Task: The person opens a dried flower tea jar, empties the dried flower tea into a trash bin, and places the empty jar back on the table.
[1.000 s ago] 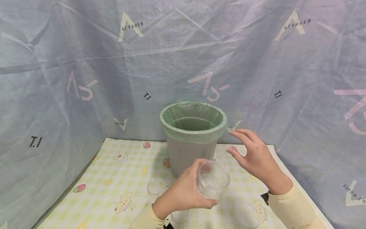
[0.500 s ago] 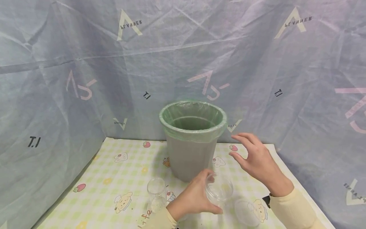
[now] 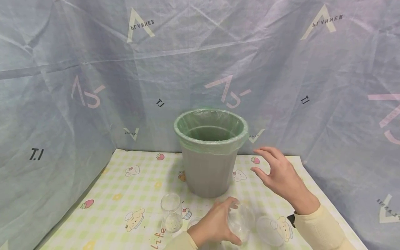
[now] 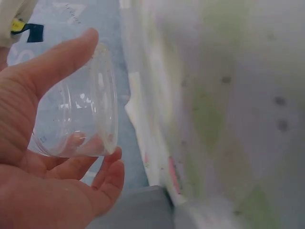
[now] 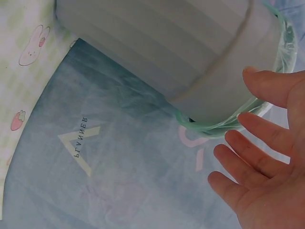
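Note:
My left hand (image 3: 215,222) grips a clear plastic jar (image 3: 242,218) low over the tablecloth. In the left wrist view, the thumb lies along one side of the jar (image 4: 78,112) and the fingers curl under the other. Its inside looks see-through. My right hand (image 3: 282,177) is raised to the right of the grey bin (image 3: 209,170), holding nothing, with thumb and fingers spread apart. The right wrist view has those fingers (image 5: 252,162) near the bin's rim, with no clear contact. A green plastic bag (image 3: 215,147) lines the bin and folds over its rim.
Left of my left hand stands another clear jar (image 3: 171,205) with small specks near its base. A clear round piece (image 3: 194,221) is partly hidden behind that hand. A flat translucent disc (image 3: 269,231) lies at right on the checked tablecloth (image 3: 134,194). Grey-blue curtains (image 3: 93,86) enclose the table.
My left hand has moved down and to the right with the jar, lowering it toward the tablecloth. My right hand has dropped slightly and stays spread. The bin has not moved.

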### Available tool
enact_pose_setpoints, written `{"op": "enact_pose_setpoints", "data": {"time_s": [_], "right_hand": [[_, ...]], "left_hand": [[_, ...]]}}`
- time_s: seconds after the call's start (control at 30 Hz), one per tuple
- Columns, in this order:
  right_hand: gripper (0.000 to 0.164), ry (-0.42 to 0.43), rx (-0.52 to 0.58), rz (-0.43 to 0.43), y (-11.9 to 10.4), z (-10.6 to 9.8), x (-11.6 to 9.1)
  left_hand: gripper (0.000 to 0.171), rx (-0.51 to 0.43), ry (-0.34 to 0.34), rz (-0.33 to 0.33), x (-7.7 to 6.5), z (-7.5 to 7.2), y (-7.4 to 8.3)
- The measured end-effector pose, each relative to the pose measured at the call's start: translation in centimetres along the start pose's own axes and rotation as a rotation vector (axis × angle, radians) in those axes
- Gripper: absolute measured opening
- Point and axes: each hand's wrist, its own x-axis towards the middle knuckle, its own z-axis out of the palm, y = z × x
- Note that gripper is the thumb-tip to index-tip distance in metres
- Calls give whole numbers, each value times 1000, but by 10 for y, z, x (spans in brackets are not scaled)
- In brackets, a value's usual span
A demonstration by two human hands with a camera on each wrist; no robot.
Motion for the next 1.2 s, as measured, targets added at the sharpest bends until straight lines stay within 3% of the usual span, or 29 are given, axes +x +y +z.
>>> {"op": "enact_pose_setpoints", "data": {"time_s": [0.37, 0.73, 1.2], "right_hand": [[58, -40, -9, 27, 3, 5, -8], [58, -42, -8, 31, 5, 6, -12], [52, -62, -17, 51, 5, 8, -16]], "left_hand": [[109, 88, -29, 43, -4, 13, -10], [112, 237, -69, -14, -2, 15, -4], [119, 233, -60, -32, -4, 15, -2]]}}
